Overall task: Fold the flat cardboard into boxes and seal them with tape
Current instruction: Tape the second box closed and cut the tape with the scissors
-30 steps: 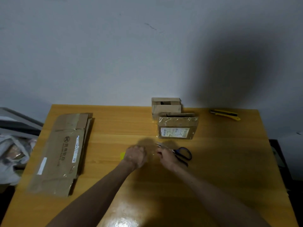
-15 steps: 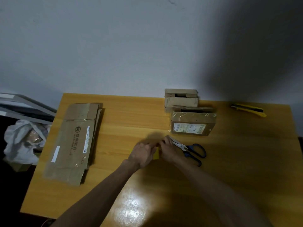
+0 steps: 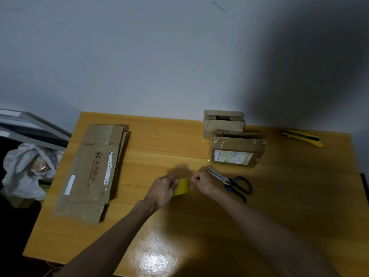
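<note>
R hand drawn away fr tape roll.

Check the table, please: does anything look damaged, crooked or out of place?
Nothing is spilled or broken. The flat cardboard on the left is worn and creased, with old tape and labels. The back box shows a gap in its top. The left hand and the right hand hold a tape roll.

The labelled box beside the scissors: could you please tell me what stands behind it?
A plain cardboard box stands behind the labelled box, at the far edge of the table. Its lower front is covered, and its inside cannot be seen.
</note>
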